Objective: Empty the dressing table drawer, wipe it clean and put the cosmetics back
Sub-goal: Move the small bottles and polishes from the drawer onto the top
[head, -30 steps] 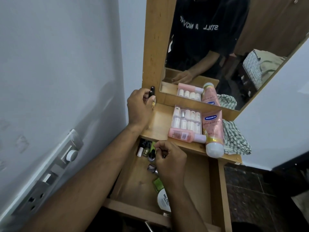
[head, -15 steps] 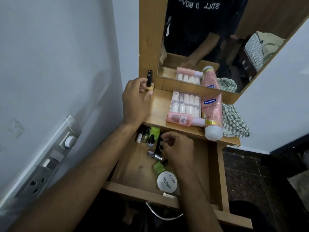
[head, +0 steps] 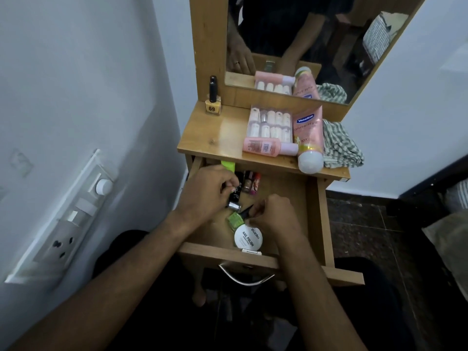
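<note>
The wooden drawer [head: 228,255] is pulled out under the dressing table top [head: 217,138]. Inside it, my left hand [head: 202,193] is closed around a black tube with a silver end [head: 234,198]. My right hand [head: 274,219] pinches the black cap of a green nail polish bottle [head: 234,219]. A white round nail polish tub [head: 248,237] lies at the drawer's front. A few small bottles [head: 250,183] and a green item [head: 228,165] lie at the back. A yellow nail polish bottle [head: 212,105] stands upright on the top's left rear corner.
On the top lie a clear box of small white bottles [head: 269,125], a pink bottle [head: 263,148], a pink Vaseline tube [head: 309,138] and a striped cloth [head: 340,145]. A mirror [head: 304,34] rises behind. A switch and socket panel [head: 71,216] is on the left wall.
My left hand let go of the yellow nail polish bottle on the table top and came down into the drawer onto the black tube. My right hand stayed in the drawer.
</note>
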